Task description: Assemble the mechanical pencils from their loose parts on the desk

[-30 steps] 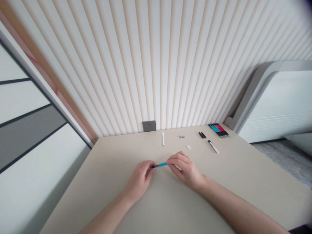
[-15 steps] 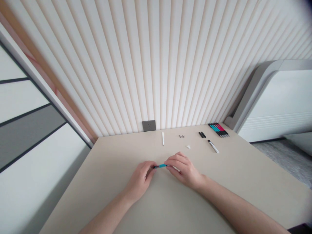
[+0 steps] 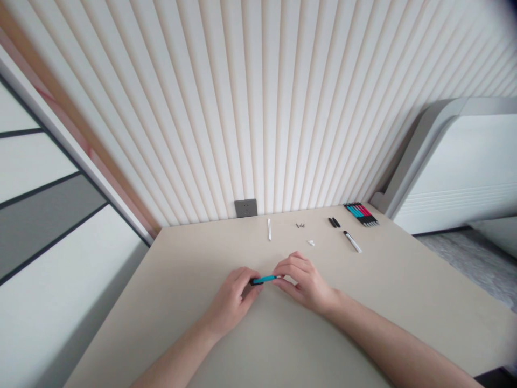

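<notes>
Head cam only, so that's all I've got to go on from my end. My L hand (image 3: 236, 293) has thumb + fingers pinched round the L end of the blue barrel (image 3: 264, 279), w/ a dark piece (image 3: 257, 283) right there at the fingertips; can't tell if it's attached. R hand (image 3: 302, 280) is pinching the other end. The barrel's btwn the hands, roughly level, over the near-middle of the table (image 3: 194, 258).

Imo the step rn is two-handed work on the barrel. Next move calls for a firm L pinch, small R finger motions & both ends kept in line, nothing fast.

Further back, L to R: white sticks (image 3: 269, 230), tiny metal bits (image 3: 300, 226) w/ white bits (image 3: 311, 243) nearer me, black tubes (image 3: 334, 222), a white pen (image 3: 353, 241), then a row of pens (image 3: 361, 214) in teal, red etc.
</notes>
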Motion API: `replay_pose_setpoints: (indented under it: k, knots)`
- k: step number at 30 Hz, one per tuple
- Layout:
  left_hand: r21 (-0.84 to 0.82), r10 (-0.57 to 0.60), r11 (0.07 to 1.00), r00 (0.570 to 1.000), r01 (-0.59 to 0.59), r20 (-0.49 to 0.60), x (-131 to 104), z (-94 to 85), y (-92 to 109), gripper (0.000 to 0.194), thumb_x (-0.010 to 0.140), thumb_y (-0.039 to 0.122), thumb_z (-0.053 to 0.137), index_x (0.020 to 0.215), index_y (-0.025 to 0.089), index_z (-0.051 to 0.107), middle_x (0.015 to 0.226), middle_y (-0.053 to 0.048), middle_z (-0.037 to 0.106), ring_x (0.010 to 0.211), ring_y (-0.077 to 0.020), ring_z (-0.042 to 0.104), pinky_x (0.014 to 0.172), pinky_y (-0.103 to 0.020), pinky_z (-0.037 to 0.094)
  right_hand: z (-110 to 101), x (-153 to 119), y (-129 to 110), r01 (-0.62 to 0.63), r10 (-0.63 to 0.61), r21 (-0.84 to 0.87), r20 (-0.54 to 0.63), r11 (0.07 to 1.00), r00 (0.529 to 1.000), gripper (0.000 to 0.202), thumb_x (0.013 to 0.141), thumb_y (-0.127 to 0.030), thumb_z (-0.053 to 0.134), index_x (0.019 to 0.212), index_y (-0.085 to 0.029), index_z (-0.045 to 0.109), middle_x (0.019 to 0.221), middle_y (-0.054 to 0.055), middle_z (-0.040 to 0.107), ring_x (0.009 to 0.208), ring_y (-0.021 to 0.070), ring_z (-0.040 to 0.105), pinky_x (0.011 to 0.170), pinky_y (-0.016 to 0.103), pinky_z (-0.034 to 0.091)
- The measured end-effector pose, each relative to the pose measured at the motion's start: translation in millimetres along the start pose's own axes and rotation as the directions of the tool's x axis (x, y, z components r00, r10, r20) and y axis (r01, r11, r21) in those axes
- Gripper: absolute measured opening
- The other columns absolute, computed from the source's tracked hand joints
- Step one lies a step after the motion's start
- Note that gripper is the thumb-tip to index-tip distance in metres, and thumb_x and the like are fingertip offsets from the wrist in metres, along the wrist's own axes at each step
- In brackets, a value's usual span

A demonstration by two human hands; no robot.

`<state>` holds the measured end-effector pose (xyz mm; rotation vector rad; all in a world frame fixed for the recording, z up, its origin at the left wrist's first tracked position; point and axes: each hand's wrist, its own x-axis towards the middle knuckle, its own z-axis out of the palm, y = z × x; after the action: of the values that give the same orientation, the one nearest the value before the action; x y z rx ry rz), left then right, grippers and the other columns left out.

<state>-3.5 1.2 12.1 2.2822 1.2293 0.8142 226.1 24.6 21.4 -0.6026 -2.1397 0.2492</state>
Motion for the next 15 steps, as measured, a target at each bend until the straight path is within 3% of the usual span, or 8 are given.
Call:
replay_pose_setpoints:
  k: [15]
  knots:
    - [0.04,0.062,0.997,0.998,-0.061,-0.018,-1.4,-1.8,4.0,0.01,0.095,0.024,0.048,0.096,0.021,0.057,0.089,-0.004,0.064,0.086,-0.0194,0.059,0.081,-0.033,0.047,0.0,-0.9,5.8,0.0,0.001,-0.03,0.041,1.0,0.999,0.011,0.091,-0.028,0.061,0.099,-0.02,0.059,0.087,0.004,0.07,0.079,0.0147,0.065,0.078,0.032,0.047]
